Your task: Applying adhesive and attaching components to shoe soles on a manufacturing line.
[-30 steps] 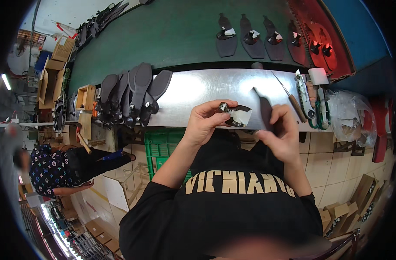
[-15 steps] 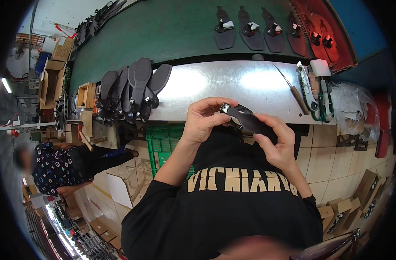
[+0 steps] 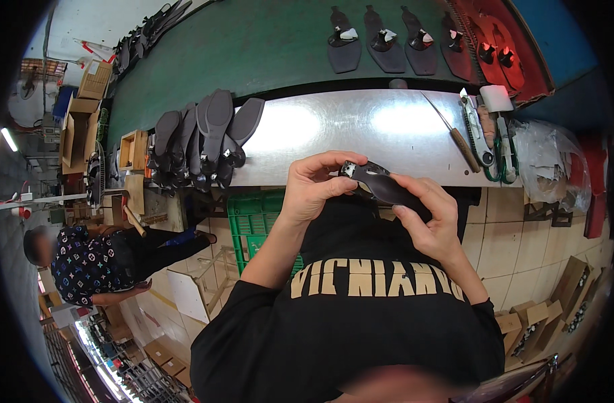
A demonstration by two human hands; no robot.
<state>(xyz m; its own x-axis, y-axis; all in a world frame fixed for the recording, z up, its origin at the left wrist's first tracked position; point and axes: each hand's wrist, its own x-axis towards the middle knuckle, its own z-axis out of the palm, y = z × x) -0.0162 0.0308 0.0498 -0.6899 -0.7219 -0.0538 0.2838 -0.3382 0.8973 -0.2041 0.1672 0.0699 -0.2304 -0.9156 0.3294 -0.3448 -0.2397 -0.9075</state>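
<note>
The fingers of the left hand pinch a black strap with a shiny ornament, thumb below and index finger above. The right hand grips the near end of a dark sole between thumb and fingers. Sole and strap meet between the two hands, held up by the near edge of the metal worktop; the exact contact is too small to tell.

To the left on the worktop lies a pile of dark sandals, ornaments toward the person, with a wooden box beyond. To the right are an awl, a cutter, scissors and a white roll. Across the green surface, four soles with straps stand in a row.
</note>
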